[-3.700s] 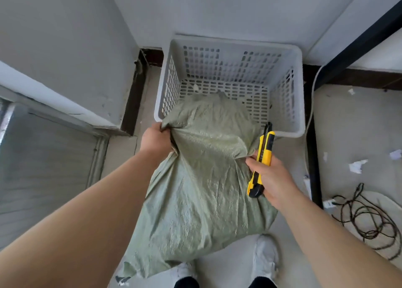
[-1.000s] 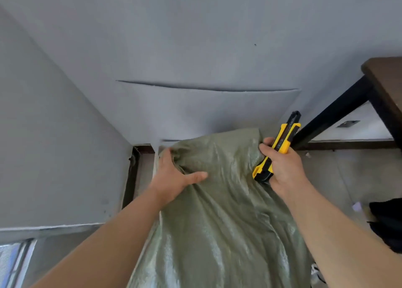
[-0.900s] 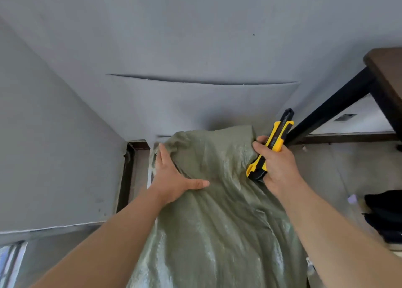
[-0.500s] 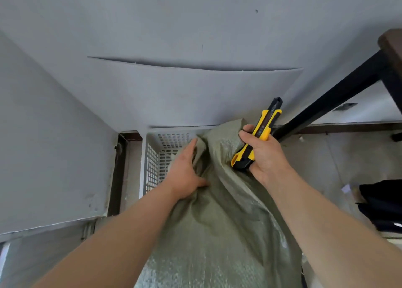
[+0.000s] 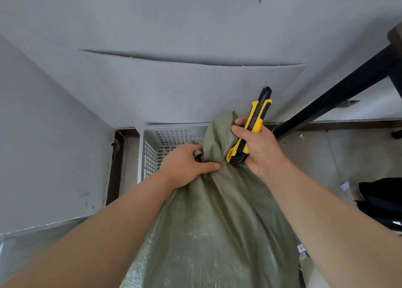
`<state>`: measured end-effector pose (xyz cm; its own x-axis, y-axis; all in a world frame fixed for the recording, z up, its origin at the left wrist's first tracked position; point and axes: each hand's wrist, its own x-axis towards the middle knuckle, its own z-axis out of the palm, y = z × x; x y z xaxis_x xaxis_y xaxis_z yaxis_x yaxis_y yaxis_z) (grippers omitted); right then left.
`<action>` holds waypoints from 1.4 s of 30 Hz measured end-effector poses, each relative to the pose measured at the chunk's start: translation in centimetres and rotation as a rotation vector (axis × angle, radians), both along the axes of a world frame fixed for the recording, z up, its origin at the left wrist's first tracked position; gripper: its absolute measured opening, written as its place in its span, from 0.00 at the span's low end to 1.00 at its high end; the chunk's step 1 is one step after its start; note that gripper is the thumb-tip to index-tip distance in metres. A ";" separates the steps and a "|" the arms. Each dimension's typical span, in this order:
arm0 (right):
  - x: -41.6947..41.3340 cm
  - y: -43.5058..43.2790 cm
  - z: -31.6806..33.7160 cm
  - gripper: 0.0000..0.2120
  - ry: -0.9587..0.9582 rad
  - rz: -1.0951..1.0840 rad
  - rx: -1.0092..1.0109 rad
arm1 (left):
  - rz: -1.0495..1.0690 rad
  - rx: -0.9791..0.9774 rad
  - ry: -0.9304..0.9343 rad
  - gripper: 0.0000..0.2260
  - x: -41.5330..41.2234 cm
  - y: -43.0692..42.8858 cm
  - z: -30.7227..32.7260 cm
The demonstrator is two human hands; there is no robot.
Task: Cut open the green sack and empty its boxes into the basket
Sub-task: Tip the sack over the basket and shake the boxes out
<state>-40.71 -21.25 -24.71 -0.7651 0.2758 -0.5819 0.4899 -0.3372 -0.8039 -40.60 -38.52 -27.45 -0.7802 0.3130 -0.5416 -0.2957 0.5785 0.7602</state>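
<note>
A green woven sack point(image 5: 217, 218) stands upright in front of me and fills the lower middle of the view. Its top end is bunched into a neck. My left hand point(image 5: 187, 165) grips that neck from the left. My right hand point(image 5: 254, 148) holds a yellow and black utility knife point(image 5: 250, 126) and also pinches the sack's top corner. The knife points up and no blade shows. The white perforated basket point(image 5: 150, 155) sits on the floor behind the sack, mostly hidden by it. No boxes are visible.
Grey walls meet in the corner behind the basket. A black table leg point(image 5: 335, 96) slants down at the right. A black bag point(image 5: 382, 202) and scraps of paper lie on the floor at the right. A metal sill point(image 5: 26, 244) is at the lower left.
The sack has been raised off the basket rim and stood up. Both hands have moved together, gathering its top into a narrow neck. The view has dipped, and the basket shows again.
</note>
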 end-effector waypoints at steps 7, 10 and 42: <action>0.1 2.8 0.6 0.07 -0.065 0.252 0.196 | 0.165 0.041 0.036 0.07 -1.6 -1.9 -0.9; 1.9 4.6 0.9 0.07 -0.131 0.507 0.355 | 0.223 0.014 0.045 0.07 -2.3 -2.8 -1.3; 5.4 4.1 -2.1 0.07 -0.320 0.013 0.461 | -0.007 -0.316 -0.135 0.57 0.6 -6.3 -1.6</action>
<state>-35.27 -17.16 -26.85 -0.5754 0.5481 -0.6070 0.7354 0.0221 -0.6773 -39.96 -44.85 -29.10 -0.6934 0.1181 -0.7108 -0.3767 0.7814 0.4974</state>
